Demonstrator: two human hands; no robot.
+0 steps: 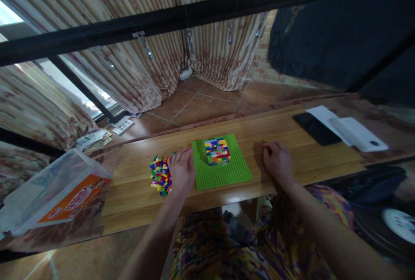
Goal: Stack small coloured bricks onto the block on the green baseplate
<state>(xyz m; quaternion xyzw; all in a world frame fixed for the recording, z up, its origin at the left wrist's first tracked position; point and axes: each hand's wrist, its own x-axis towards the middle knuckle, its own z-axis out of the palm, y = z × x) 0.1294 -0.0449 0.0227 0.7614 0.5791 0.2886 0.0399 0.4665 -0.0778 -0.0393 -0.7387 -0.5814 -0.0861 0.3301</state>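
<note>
See left hand (pixel 182 169) half-curled at left edge of green board (pixel 223 178), by loose bricks (pixel 160 176) left of board, cannot tell if holding any; right hand (pixel 278 160) loosely curled on wood-grained desk (pixel 129 197) right of board, cannot see inside. Could scatter bricks by careless sweep, or skew board by bump. Note small hard bricks, flat studded board, patchwork build (pixel 218 151) mostly on board's far half.

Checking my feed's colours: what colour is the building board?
The building board is green; the head view shows it best.
</note>
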